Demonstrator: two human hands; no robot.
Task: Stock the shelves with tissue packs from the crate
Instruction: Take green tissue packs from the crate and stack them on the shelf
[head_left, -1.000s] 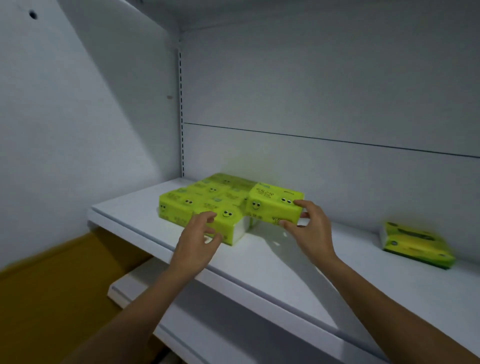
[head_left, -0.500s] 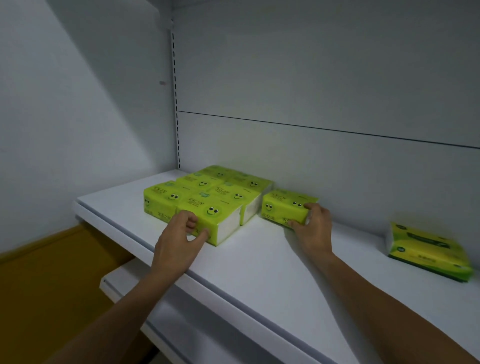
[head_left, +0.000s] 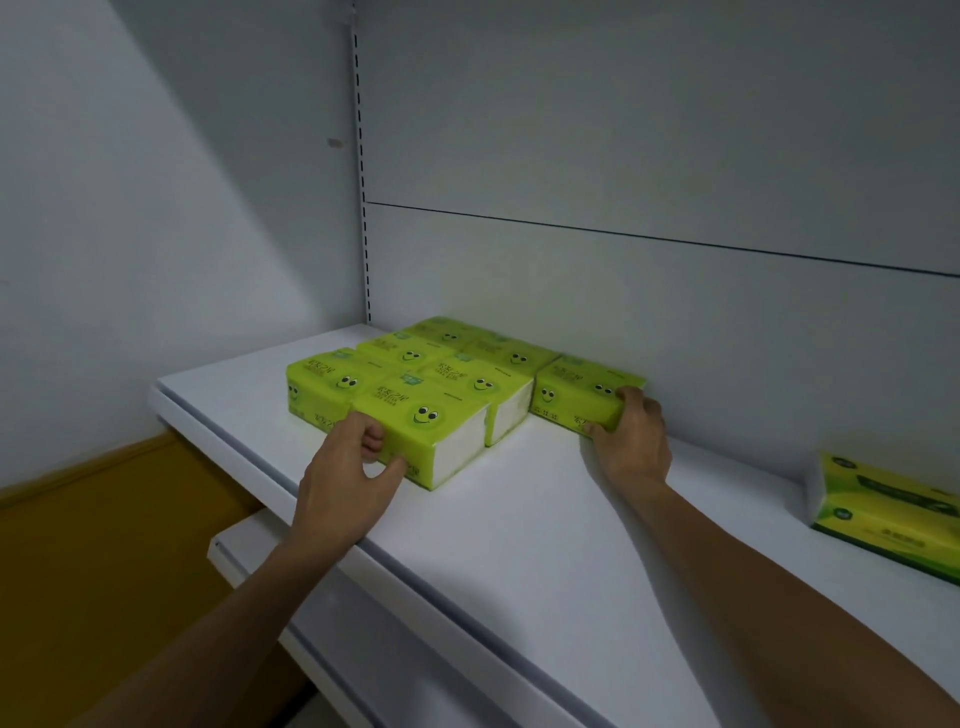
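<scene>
Several lime-green tissue packs with smiley faces lie in a tight block at the back left of the white shelf (head_left: 519, 525). My left hand (head_left: 343, 483) holds the front tissue pack (head_left: 421, 421) at its near face, fingers curled on the upper edge and thumb at the bottom edge. One more tissue pack (head_left: 574, 395) lies at the block's right side, against the back wall. My right hand (head_left: 631, 441) grips its right end, fingers over the top and thumb low on the front. The crate is out of view.
Another green and yellow tissue pack (head_left: 883, 512) lies alone at the far right of the shelf. A lower shelf (head_left: 244, 551) juts out beneath the left front corner. Yellow floor (head_left: 104, 545) shows at the lower left. The white side wall closes the left.
My right hand has lowered its pack from on top of the block to the shelf and pushed it in beside the block by the back wall. My left hand has stayed on the front pack.
</scene>
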